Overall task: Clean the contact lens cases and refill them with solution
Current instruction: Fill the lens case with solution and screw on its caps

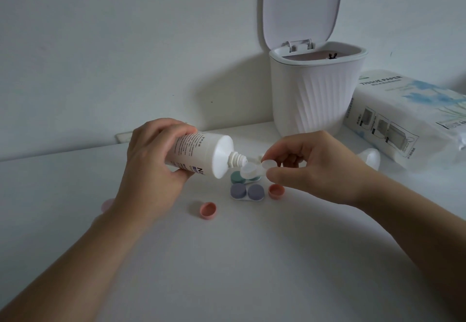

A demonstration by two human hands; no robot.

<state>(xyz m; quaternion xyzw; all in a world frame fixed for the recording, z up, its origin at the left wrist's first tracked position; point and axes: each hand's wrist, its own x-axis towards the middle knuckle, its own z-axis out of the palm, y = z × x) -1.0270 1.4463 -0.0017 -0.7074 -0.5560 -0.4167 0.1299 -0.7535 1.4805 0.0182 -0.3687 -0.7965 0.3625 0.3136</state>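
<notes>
Two bare forearms reach in from 7 and 5 o'clock over a plain white tabletop (227,258). The left hand (153,160) is curled round a white solution bottle (199,154), tipped so its uncapped nozzle points down into one well of a clear contact lens case (254,169), which the right hand (310,165) pinches by its far end between thumb and fingertips, held just above the table. Refilling looks to be under way on this case; whether liquid is flowing cannot be told. Directly below it lie a green-capped case (237,177), partly hidden, and a purple-capped case (247,191), both apparently closed, so they may be finished or not yet opened. Two coral caps lie loose, open side up: one (276,191) at 3 o'clock of the purple case, the other (208,210) at 8 o'clock of it; both have yet to be screwed back on. A pale pink object (107,204) peeks out behind the left wrist. Toward 1 o'clock, against the bare white wall (100,44), stands a ribbed white desktop bin (317,94) with its lid raised, and to its right a pack of tissue paper (408,119).
</notes>
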